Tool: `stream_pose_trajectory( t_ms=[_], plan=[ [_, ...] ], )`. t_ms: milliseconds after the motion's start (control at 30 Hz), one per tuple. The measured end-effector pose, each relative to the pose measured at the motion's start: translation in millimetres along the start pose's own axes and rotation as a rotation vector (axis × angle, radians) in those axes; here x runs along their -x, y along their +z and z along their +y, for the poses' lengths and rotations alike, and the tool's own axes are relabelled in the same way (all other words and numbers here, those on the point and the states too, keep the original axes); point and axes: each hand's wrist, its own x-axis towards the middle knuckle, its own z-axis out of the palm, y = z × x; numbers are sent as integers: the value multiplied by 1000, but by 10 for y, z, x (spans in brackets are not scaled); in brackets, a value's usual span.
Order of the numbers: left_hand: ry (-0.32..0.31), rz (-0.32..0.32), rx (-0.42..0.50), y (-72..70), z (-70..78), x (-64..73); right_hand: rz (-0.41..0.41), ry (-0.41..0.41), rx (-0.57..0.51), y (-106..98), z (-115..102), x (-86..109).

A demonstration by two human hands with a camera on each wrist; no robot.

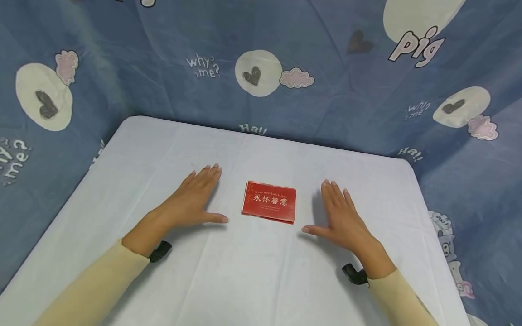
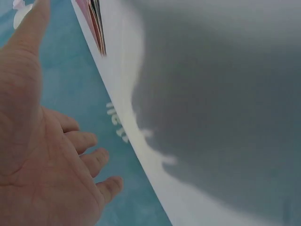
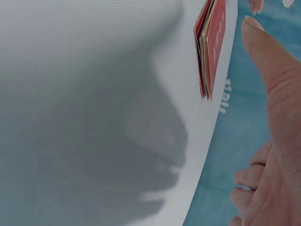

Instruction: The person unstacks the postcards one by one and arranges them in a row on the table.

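A small stack of red cards (image 1: 270, 209) with white lettering lies flat on the white-covered table, between the two hands. Its layered edges show in the right wrist view, where the stack (image 3: 211, 52) appears side on; only a corner of the stack (image 2: 94, 23) enters the left wrist view. To the left of the cards, my left hand (image 1: 195, 199) is held with fingers straight and thumb spread toward them. On the other side, my right hand (image 1: 340, 215) has the same spread pose, thumb pointing at the cards. Both hands are apart from the stack and hold nothing.
The table (image 1: 228, 280) has a white cloth with faint creases and rounded far corners. A blue printed curtain (image 1: 163, 90) hangs behind it and along both sides. Black straps with small mounts (image 1: 160, 251) sit at both wrists, below light sleeves (image 1: 94, 287).
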Motion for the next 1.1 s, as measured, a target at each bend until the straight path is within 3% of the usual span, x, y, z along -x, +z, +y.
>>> stream_pose_trajectory(
  t_ms=[467, 767, 1100],
  plan=[
    [93, -6, 5, 191, 250, -264, -13, -99, 8, 73, -135, -226],
    [110, -50, 16, 288, 379, -452, -47, -128, -22, 164, -222, -350],
    [122, -70, 34, 323, 438, -549, -70, -148, -58, 244, -274, -431]
  ],
)
